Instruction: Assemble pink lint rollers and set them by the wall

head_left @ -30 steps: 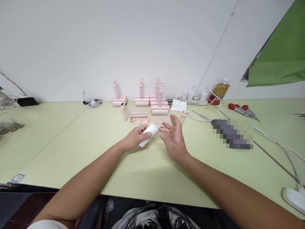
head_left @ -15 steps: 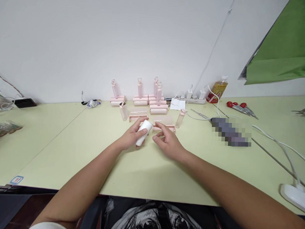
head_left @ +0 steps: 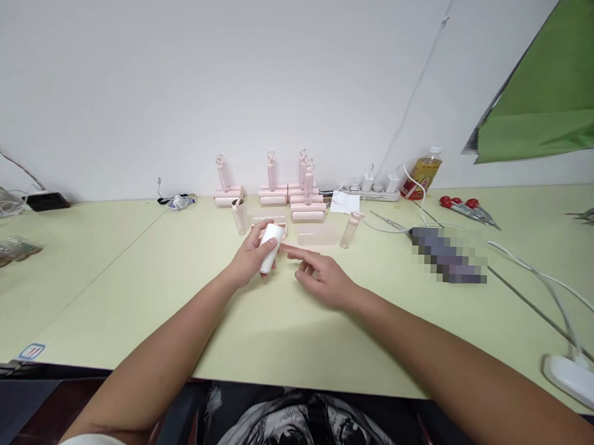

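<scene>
A white roll [head_left: 271, 249] with a pink edge at its lower end is gripped in my left hand [head_left: 250, 254], thumb across its front. Just right of it is my right hand [head_left: 324, 275], its index finger stretched toward the roll and the other fingers curled; nothing shows in it. Behind the hands lie a clear pinkish case [head_left: 317, 234] and a second clear case [head_left: 270, 215], partly hidden by my left hand. A pink tube [head_left: 239, 217] stands to the left and another tube [head_left: 350, 231] to the right.
Pink rollers [head_left: 308, 213] and upright pink tubes [head_left: 223, 173] line the wall. Further right are a power strip [head_left: 385, 194], a bottle [head_left: 422, 176], red-handled tools [head_left: 467, 210] and a blurred dark object [head_left: 446, 257]. A white cable device [head_left: 574, 381] sits at the right edge.
My left hand has moved slightly left and up with the white roll, which stands more upright. My right index finger has straightened toward it. The pink tray part by the right case looks shifted, mostly hidden.
</scene>
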A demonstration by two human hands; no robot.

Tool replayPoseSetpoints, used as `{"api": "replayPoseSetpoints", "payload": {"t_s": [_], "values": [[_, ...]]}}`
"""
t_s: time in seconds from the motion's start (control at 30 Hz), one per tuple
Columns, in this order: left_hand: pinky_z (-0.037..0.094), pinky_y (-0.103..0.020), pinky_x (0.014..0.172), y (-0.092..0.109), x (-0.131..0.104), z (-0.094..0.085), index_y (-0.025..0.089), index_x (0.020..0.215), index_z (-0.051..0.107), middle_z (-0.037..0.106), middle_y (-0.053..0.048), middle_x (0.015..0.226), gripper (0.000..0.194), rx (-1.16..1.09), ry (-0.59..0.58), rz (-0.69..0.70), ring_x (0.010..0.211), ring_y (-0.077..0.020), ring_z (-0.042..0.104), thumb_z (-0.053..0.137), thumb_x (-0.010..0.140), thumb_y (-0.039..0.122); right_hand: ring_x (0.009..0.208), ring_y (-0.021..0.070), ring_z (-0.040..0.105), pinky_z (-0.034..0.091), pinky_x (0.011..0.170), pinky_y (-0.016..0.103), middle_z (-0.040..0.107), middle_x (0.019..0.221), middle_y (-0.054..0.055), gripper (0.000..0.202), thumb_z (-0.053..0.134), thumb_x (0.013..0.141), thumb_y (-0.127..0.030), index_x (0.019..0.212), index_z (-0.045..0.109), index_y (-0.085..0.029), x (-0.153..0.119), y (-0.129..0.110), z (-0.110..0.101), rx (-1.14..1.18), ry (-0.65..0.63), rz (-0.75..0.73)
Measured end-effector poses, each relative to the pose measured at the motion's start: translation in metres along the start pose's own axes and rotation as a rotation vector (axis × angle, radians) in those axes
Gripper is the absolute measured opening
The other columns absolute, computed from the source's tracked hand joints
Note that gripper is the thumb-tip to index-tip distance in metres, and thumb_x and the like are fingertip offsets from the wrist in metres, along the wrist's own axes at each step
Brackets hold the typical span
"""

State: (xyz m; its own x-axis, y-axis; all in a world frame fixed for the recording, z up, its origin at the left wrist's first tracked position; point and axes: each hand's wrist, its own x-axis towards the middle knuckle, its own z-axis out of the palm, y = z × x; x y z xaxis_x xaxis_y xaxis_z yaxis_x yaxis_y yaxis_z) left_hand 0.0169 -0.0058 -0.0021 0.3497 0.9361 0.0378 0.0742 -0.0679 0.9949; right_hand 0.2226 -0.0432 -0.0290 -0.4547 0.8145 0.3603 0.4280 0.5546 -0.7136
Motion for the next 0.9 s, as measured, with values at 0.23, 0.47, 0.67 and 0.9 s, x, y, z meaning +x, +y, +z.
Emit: {"api": "replayPoseSetpoints", "payload": {"t_s": [0.23,0.47,0.67,0.9], "values": [[0.041,-0.019,0.034,0.001,0.001,-0.002,0.030,0.137,0.030,0.056,0.000,0.084,0.063,0.001,0.041,0.002,0.053,-0.0126,0.058,0.058,0.083,0.047,0.121,0.0330,0.044,0.037,0.098,0.048,0.054,0.133,0.015,0.041,0.055,0.082,-0.022,0.122,0.060,-0.016,0.005,0.018,-0.006,-0.408,0.152,0.121],[0.041,-0.018,0.035,0.000,0.000,-0.006,0.031,0.137,0.031,0.054,-0.001,0.089,0.062,0.079,0.071,0.095,0.055,-0.0120,0.058,0.057,0.083,0.048,0.092,0.0264,0.053,0.041,0.078,0.037,0.065,0.099,0.013,0.027,0.047,0.084,-0.011,0.106,0.062,-0.016,0.004,0.013,-0.005,-0.419,-0.089,0.181],[0.041,-0.019,0.036,0.007,0.004,-0.022,0.031,0.137,0.029,0.054,-0.001,0.088,0.066,0.024,0.183,0.151,0.055,-0.0122,0.059,0.060,0.081,0.046,0.067,0.0175,0.051,0.034,0.058,0.027,0.057,0.076,0.001,0.022,0.044,0.087,-0.022,0.107,0.051,-0.021,0.003,0.001,-0.006,-0.202,0.002,0.264],[0.041,-0.020,0.031,0.002,0.007,-0.014,0.031,0.134,0.031,0.057,-0.001,0.086,0.061,-0.111,0.095,-0.017,0.051,-0.0140,0.060,0.058,0.081,0.047,0.065,0.0139,0.047,0.035,0.058,0.025,0.051,0.069,-0.003,0.010,0.048,0.081,-0.024,0.089,0.055,-0.021,0.003,-0.001,0.001,0.152,0.080,0.302]]}}
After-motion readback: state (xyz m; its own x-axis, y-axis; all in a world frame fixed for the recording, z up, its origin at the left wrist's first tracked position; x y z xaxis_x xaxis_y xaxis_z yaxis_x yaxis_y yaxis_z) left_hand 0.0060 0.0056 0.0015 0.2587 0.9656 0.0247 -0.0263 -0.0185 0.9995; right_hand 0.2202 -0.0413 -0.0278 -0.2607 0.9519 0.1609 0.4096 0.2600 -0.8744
